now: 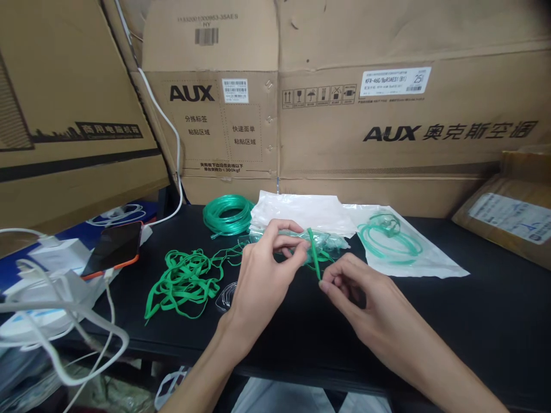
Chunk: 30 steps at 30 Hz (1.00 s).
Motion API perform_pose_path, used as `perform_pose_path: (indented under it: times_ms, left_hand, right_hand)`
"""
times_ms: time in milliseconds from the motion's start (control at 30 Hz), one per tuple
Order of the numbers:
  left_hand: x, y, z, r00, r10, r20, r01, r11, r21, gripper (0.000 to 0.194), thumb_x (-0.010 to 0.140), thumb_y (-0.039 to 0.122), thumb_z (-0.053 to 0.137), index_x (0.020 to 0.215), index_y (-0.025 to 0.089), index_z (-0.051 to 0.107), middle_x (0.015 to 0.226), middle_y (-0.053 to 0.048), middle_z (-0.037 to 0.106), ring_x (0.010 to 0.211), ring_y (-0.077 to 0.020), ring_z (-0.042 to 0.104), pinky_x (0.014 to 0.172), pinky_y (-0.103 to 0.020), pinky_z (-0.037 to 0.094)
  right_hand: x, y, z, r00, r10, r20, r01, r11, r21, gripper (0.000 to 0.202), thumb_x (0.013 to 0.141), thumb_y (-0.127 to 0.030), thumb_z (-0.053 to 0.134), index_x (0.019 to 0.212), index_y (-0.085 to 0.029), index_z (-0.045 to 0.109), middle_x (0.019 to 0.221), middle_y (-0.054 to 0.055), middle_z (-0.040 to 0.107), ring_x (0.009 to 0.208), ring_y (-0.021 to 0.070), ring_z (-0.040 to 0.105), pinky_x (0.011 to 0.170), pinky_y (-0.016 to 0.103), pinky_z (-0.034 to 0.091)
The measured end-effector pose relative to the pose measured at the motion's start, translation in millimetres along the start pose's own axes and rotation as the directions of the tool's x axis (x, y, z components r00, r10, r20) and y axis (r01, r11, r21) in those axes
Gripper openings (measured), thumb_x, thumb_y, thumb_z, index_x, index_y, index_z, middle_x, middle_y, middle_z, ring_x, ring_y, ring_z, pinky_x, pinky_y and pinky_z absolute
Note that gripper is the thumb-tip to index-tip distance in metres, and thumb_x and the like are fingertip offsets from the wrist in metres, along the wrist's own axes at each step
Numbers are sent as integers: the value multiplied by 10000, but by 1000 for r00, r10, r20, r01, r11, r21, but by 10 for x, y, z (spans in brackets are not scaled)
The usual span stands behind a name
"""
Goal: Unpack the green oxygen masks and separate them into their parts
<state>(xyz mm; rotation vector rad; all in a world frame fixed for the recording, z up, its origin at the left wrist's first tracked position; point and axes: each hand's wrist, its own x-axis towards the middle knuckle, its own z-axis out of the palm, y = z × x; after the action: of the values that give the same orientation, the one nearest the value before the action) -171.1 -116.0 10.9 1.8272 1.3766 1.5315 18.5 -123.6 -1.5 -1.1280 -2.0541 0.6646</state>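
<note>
The right hand [361, 287] is pinching the lower end of a green strap [314, 255] above the black tabletop [293, 344], the left hand [269, 272] is curling beside its upper part, its grip unclear, and green tubing [209, 217] is lying coiled beyond.

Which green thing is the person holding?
The narrow strip, its lower end in the right hand; the tubing coil and tangled ribbon lie on the table.

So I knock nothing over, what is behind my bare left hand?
Partly visible: thin silvery loops, crumpled translucent greenish plastic and white packaging. Whatever the left hand covers cannot be seen.
</note>
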Motion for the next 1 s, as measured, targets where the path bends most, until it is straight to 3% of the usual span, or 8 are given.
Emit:
perform_pose_path:
  times_ms: [200, 333, 433, 567, 667, 767, 867, 1000]
  left_hand:
    - [34, -9, -66, 1000, -11, -28, 12, 1000, 25, 113, 957, 248, 703, 1046, 250, 633, 920, 48, 785, 796, -123, 705, 764, -216, 509]
    - [17, 16, -40, 998, -69, 6, 69, 987, -147, 148, 951, 279, 726, 1071, 242, 648, 921, 23, 785, 889, -151, 755, 812, -219, 572]
    - [-37, 79, 13, 988, -120, 93, 142, 945, -295, 181, 939, 290, 753, 1080, 240, 651, 917, 21, 786, 893, -155, 771, 819, -221, 609]
    - [-94, 166, 39, 960, -107, 258, 209, 888, -410, 205, 961, 345, 743, 1109, 259, 629, 932, 35, 803, 863, -160, 790, 836, -256, 637]
    - [-77, 163, -5, 958, -73, 279, 154, 947, -283, 127, 1002, 375, 692, 1056, 262, 667, 894, 59, 807, 834, -143, 785, 802, -225, 614]
    - [-64, 91, -25, 946, -28, 323, 13, 999, 50, 172, 1041, 371, 634, 972, 253, 738, 873, 57, 796, 839, -149, 759, 790, -249, 569]
    - [-122, -3, 59, 904, 52, 423, -198, 931, 307, 176, 1065, 296, 596, 1059, 254, 766, 1048, 26, 783, 1016, -195, 721, 932, -335, 528]
    - [-241, -86, 259, 868, 113, 484, -349, 832, 431, 200, 1067, 224, 571, 1208, 211, 713, 1170, -35, 714, 1129, -237, 658, 993, -388, 519]
  right_hand:
    - [-29, -20, -109, 981, -17, 196, 7, 999, 48, 222, 1028, -281, 564, 808, -259, 554, 799, -30, 525, 731, 165, 494, 654, 313, 392]
    - [48, 90, -85, 992, 101, 79, -121, 947, 298, 212, 1008, -477, 658, 1051, -279, 593, 860, -25, 602, 780, 178, 606, 690, 314, 495]
    - [105, 131, -32, 987, 161, 27, -148, 814, 561, 466, 948, -543, 740, 1279, -295, 525, 994, -3, 687, 852, 192, 707, 790, 342, 605]
    - [124, 86, -65, 983, 181, -22, -112, 697, 708, 403, 928, -511, 784, 1201, -282, 595, 1037, 8, 723, 930, 193, 741, 895, 346, 625]
    - [129, 94, -185, 972, 233, -33, -137, 677, 724, 375, 901, -490, 822, 1157, -286, 640, 1046, 7, 728, 970, 215, 745, 874, 337, 628]
    - [144, 157, -302, 956, 292, -31, -184, 679, 711, 351, 903, -489, 816, 1142, -277, 670, 1046, 29, 727, 988, 248, 735, 873, 370, 626]
    - [154, 209, -345, 952, 303, -37, -193, 691, 697, 333, 907, -494, 807, 1129, -281, 680, 998, 31, 713, 985, 257, 711, 846, 374, 625]
    - [148, 201, -317, 966, 259, -12, -186, 726, 662, 320, 927, -512, 779, 1138, -295, 675, 989, 16, 700, 957, 223, 667, 823, 332, 618]
